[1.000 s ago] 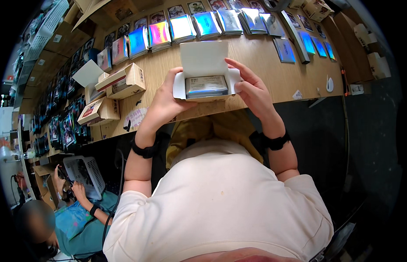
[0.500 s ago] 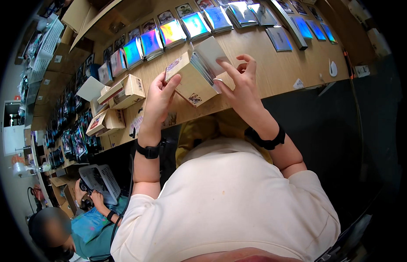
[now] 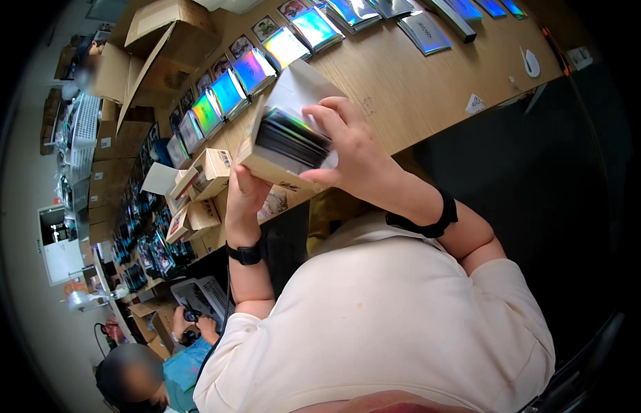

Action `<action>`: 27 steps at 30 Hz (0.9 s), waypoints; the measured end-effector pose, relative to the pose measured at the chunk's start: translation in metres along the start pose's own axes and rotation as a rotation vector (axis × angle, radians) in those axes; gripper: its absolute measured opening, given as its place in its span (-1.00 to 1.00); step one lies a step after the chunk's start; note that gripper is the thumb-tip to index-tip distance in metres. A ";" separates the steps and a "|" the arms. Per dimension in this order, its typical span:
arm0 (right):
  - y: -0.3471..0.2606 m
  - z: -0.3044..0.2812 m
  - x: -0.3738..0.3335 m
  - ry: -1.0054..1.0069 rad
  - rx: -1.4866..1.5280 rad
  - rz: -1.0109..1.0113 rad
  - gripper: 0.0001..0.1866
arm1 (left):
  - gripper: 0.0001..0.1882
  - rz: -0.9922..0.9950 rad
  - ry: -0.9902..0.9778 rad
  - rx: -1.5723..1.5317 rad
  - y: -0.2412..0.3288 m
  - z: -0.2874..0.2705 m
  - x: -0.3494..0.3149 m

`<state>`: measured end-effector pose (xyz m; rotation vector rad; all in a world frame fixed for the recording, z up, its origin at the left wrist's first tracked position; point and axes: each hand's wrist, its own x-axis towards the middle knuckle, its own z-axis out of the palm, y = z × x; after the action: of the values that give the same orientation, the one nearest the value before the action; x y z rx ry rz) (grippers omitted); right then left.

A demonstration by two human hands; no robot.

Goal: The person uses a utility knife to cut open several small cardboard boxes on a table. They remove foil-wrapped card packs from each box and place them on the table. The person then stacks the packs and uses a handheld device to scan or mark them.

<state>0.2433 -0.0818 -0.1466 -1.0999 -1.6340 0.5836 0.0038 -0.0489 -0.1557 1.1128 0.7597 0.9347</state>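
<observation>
My left hand (image 3: pixel 246 196) is closed round the left lower side of a small cream cardboard box (image 3: pixel 282 175), thumb on its outer wall. The box is tilted with its top open toward me, and its white flap (image 3: pixel 303 86) is folded back. A row of dark, shiny-edged flat packs (image 3: pixel 289 141) fills it. My right hand (image 3: pixel 358 148) spans the box's right end: the thumb lies at the near rim and the curled fingers at the far side of the opening. Some fingertips are hidden.
Stacks of shiny holographic packs (image 3: pixel 254 69) line the wooden table (image 3: pixel 396 89), with picture cards behind. More small cream boxes (image 3: pixel 200 217) stand to the left. A large open carton (image 3: pixel 170 62) is at the far left. Another person (image 3: pixel 186 358) works beside a basket at lower left.
The box has tipped so its opening faces me, showing the packs inside, and has moved slightly left and lower. My right hand has moved left and down against the opening. The view has shifted.
</observation>
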 end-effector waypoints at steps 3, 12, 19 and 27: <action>-0.016 -0.007 0.005 0.002 -0.001 -0.032 -0.15 | 0.10 0.074 0.031 0.137 0.003 -0.006 -0.002; -0.006 -0.005 0.013 0.126 -0.046 -0.164 -0.49 | 0.15 0.195 0.129 0.364 0.016 -0.001 0.008; 0.037 0.004 0.012 -0.034 0.345 0.127 -0.61 | -0.15 0.008 0.107 0.417 0.054 0.027 0.025; 0.044 0.019 0.008 -0.198 0.780 0.411 -0.47 | -0.30 -0.241 0.104 0.707 0.078 0.020 0.048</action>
<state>0.2418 -0.0517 -0.1853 -0.7877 -1.1471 1.4875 0.0236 -0.0006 -0.0776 1.5408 1.3371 0.5227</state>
